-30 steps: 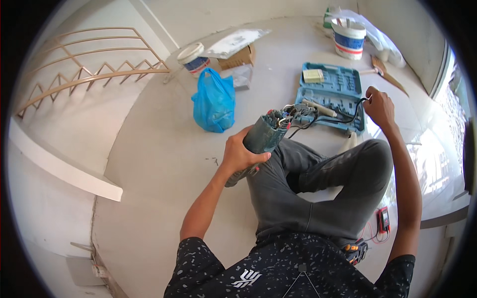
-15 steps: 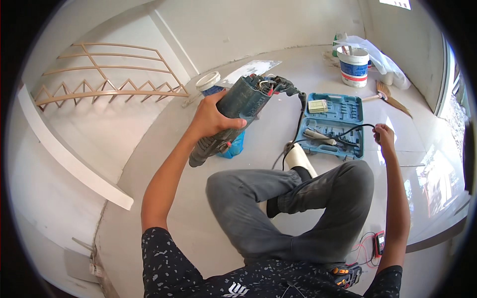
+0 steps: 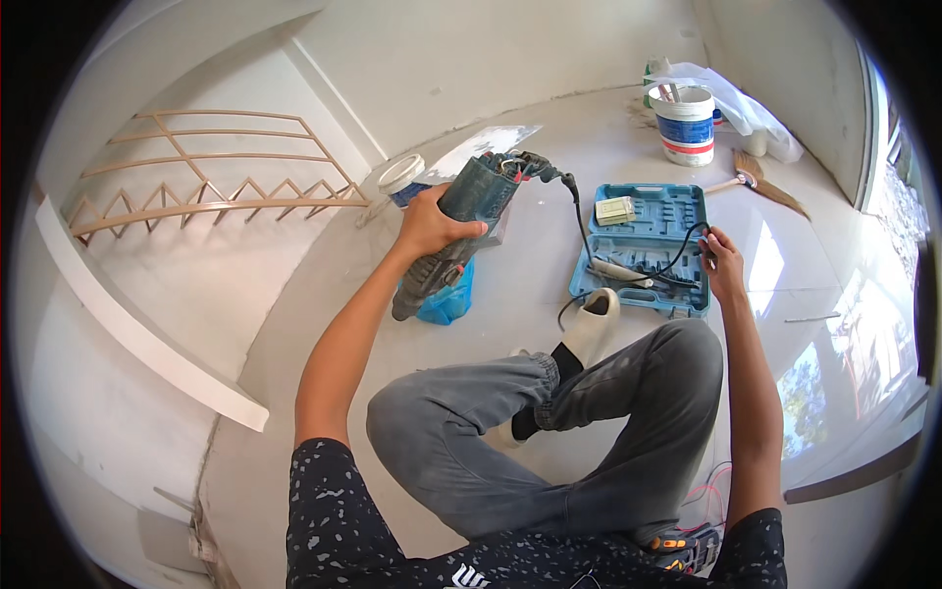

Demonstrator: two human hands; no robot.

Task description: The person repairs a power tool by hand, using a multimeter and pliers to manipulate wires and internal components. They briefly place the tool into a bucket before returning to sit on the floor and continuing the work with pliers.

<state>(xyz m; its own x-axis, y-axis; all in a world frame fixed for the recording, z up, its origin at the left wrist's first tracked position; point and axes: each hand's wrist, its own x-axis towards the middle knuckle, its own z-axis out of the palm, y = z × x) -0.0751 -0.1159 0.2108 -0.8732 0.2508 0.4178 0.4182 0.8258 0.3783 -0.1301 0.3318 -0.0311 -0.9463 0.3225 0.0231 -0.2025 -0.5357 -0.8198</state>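
My left hand (image 3: 432,224) is wrapped round a dark teal power tool (image 3: 471,196) held tilted in the air, its top end open with exposed wires and a black cord hanging from it. My right hand (image 3: 722,257) is closed on the black cord (image 3: 677,257), beside the right edge of an open blue tool case (image 3: 649,204). The case holds a cream box (image 3: 614,210), a pale cylindrical item (image 3: 624,274) and dark pieces. A blue plastic bag (image 3: 444,302) is partly hidden behind the tool.
My crossed legs and pale shoes (image 3: 601,324) are below. Behind are a bucket (image 3: 687,139), another bucket (image 3: 400,179), a white board (image 3: 481,145) and a broom (image 3: 775,194). A metal railing (image 3: 177,201) is left. An orange-black object (image 3: 677,555) and red leads (image 3: 706,491) lie by my right hip.
My left hand has raised the tool and moved it left, over the blue bag. My right hand, still on the cord, has shifted lower in view. My legs have shifted and my shoes now show.
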